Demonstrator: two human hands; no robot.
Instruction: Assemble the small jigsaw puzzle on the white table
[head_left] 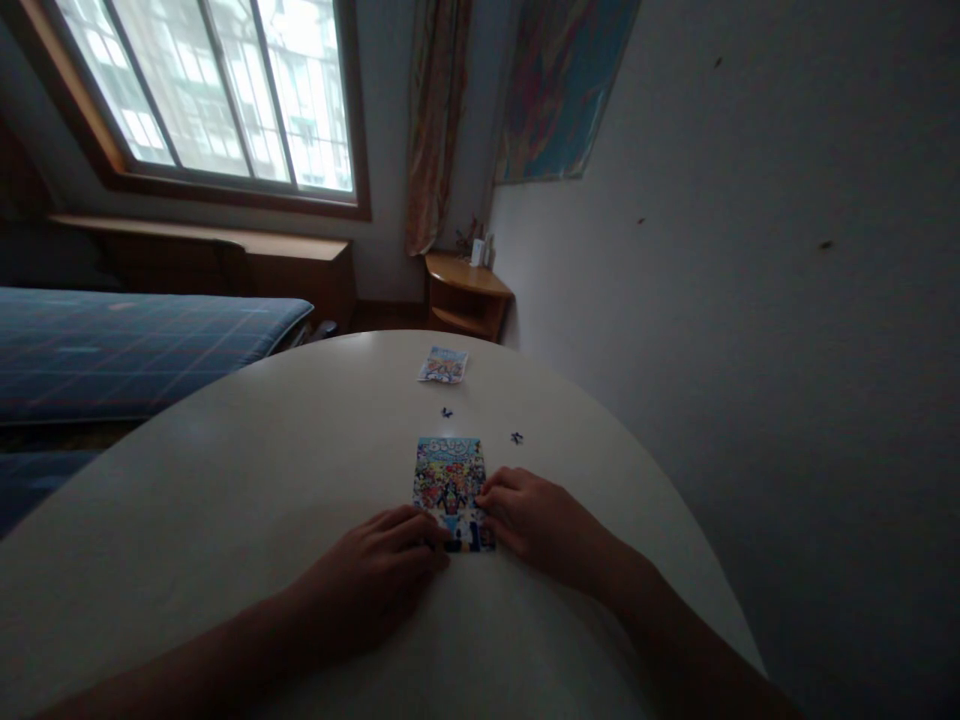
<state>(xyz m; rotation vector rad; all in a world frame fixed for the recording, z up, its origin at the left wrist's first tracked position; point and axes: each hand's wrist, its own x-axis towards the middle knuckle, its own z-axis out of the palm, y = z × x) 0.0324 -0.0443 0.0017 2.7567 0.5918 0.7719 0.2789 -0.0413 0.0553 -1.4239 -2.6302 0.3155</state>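
Note:
A small, nearly rectangular jigsaw puzzle (pixel 448 478) with a colourful crowded picture lies flat in front of me. At its lower left corner, my left hand (pixel 401 550) has its fingers closed over the edge, partly covering that corner. My right hand (pixel 529 515) grips the right edge, thumb and forefinger drawn close together; whether a separate piece sits between them is hidden. Two dark loose bits that look like jigsaw pieces lie beyond the puzzle: one piece (pixel 447 412) straight above it, another piece (pixel 517 438) to the upper right.
A creased picture sheet (pixel 444 366) lies near the far edge of the round white table (pixel 300 460). A wall (pixel 750 350) runs along the right side. Left of the table is a bed with a plaid mattress (pixel 135 345); a corner shelf (pixel 469 275) stands beyond.

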